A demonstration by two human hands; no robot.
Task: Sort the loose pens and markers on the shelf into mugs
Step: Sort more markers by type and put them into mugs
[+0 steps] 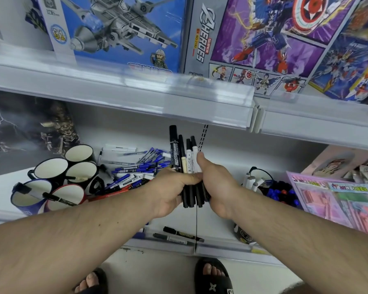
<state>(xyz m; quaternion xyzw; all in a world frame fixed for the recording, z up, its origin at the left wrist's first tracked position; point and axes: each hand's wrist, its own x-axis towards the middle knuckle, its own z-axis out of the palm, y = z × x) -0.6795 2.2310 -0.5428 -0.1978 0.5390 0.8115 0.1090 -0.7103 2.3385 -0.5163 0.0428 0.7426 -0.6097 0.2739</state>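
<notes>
Both hands grip one upright bundle of black markers (184,158) above the shelf. My left hand (172,187) wraps the bundle's left side; my right hand (216,187) wraps its right side, thumb up against the caps. A heap of loose blue and red pens (134,172) lies on the white shelf (9,183) behind my left hand. To the left stands a cluster of several mugs (51,168); the blue mug (30,196) and the red mug (66,197) each hold a black marker. Two loose black markers (179,234) lie near the shelf's front edge.
On the right a mug (280,192) is filled with blue and red pens, with white markers (251,181) beside it. A pink toy box (338,200) stands at far right. The upper shelf edge (136,92) overhangs, carrying toy boxes. My sandalled feet show on the floor below.
</notes>
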